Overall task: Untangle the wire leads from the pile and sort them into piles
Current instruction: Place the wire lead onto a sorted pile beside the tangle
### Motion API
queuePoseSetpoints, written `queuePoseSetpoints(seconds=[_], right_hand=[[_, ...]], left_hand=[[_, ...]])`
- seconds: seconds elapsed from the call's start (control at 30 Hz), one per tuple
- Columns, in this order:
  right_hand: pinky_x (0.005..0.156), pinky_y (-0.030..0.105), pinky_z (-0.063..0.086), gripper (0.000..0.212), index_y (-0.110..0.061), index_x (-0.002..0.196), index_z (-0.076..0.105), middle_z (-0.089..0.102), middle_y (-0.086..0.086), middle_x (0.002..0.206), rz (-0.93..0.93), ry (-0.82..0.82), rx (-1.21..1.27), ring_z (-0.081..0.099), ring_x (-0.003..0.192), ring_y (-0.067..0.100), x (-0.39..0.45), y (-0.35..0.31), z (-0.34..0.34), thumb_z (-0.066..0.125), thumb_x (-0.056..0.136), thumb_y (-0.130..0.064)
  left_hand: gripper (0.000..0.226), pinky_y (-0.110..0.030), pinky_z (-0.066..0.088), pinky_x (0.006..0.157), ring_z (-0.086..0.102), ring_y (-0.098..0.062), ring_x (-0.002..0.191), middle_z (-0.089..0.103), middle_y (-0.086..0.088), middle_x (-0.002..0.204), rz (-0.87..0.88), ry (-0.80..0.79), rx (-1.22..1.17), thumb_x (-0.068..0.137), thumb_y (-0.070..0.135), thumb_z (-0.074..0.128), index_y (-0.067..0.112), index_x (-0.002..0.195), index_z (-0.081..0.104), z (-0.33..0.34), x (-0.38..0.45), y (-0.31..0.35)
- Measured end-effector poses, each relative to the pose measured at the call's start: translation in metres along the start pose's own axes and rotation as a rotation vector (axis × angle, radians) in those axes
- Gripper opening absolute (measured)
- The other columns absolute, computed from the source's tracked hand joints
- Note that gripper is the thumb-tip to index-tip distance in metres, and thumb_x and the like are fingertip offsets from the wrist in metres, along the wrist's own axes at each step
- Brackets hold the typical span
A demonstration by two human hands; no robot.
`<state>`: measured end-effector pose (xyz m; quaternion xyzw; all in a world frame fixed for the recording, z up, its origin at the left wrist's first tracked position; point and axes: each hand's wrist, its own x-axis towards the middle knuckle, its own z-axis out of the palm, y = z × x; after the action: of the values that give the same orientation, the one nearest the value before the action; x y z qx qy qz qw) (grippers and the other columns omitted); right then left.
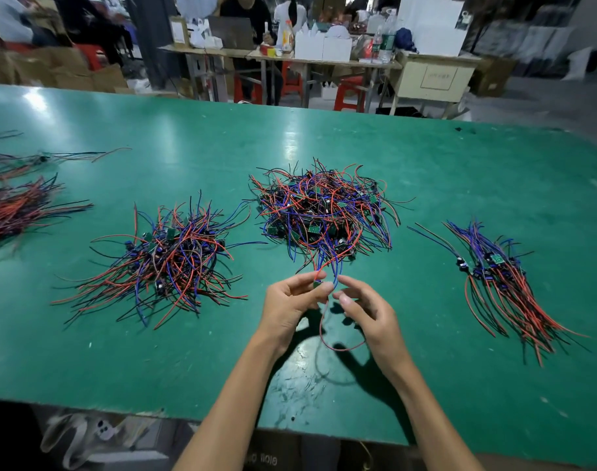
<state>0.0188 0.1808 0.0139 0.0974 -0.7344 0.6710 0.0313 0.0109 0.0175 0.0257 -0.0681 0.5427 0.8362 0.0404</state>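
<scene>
Several wire piles cover green table.

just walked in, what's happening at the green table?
A person is sorting wire leads by hand. The left hand and right hand pinch leads coming off the tangled middle pile. A looser pile lies to the left and a straighter one to the right on the table.

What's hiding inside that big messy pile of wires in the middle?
Inside the tangled middle pile of red, blue and black wires sit small green circuit boards and little dark parts. Anything deeper, and the green table beneath it, is covered by wires.
</scene>
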Motion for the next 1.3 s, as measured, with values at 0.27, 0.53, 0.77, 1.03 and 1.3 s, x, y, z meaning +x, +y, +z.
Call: queuePoseSetpoints(seconds=[0.27, 0.53, 0.77, 1.03, 1.3], right_hand=[[0.08, 0.021, 0.053, 0.018, -0.013, 0.101, 0.075, 0.076, 0.011, 0.097, 0.005, -0.107, 0.161, 0.071, 0.093, 0.018, -0.002, -0.002, -0.012, 0.068, 0.084, -0.014], [0.077, 0.038, 0.054, 0.037, -0.018, 0.112, 0.075, 0.077, 0.014, 0.089, 0.05, -0.013, 0.18, 0.067, 0.084, 0.023, -0.003, -0.003, -0.006, 0.063, 0.09, 0.01], [0.068, 0.019, 0.051, 0.026, -0.012, 0.105, 0.077, 0.076, 0.013, 0.081, 0.061, -0.024, 0.119, 0.074, 0.083, 0.019, -0.002, -0.004, -0.001, 0.064, 0.082, -0.014], [0.069, 0.02, 0.052, 0.023, -0.013, 0.099, 0.078, 0.077, 0.01, 0.079, 0.054, -0.022, 0.076, 0.075, 0.083, 0.023, -0.001, -0.004, -0.002, 0.063, 0.082, -0.017], [0.062, 0.02, 0.051, 0.019, -0.018, 0.093, 0.079, 0.076, 0.011, 0.077, 0.084, -0.014, 0.072, 0.074, 0.073, 0.019, -0.001, -0.004, -0.001, 0.066, 0.082, -0.012]], left_hand=[[0.043, -0.022, 0.05, 0.065, 0.067, -0.014, 0.061, 0.072, -0.005, 0.072, 0.014, 0.058, 0.032, 0.071, 0.014, 0.084, 0.006, 0.105, 0.059, 0.001, -0.002, 0.0], [0.043, -0.02, 0.059, 0.07, 0.076, -0.018, 0.079, 0.075, -0.005, 0.079, 0.08, 0.131, -0.267, 0.077, 0.023, 0.075, 0.002, 0.11, 0.056, -0.012, 0.007, 0.038], [0.033, -0.016, 0.05, 0.053, 0.072, -0.011, 0.059, 0.07, 0.0, 0.091, 0.538, 0.602, 0.562, 0.084, 0.023, 0.082, 0.01, 0.113, 0.072, -0.073, 0.034, 0.148], [0.047, -0.044, 0.04, 0.101, 0.044, -0.034, 0.122, 0.054, -0.017, 0.127, 0.241, 0.633, 1.634, 0.087, 0.042, 0.074, 0.011, 0.12, 0.062, -0.076, 0.048, 0.125], [0.032, -0.032, 0.048, 0.08, 0.067, -0.021, 0.095, 0.075, 0.001, 0.095, 0.195, 0.295, 1.316, 0.098, 0.048, 0.058, 0.022, 0.099, 0.077, 0.009, 0.075, 0.055]])
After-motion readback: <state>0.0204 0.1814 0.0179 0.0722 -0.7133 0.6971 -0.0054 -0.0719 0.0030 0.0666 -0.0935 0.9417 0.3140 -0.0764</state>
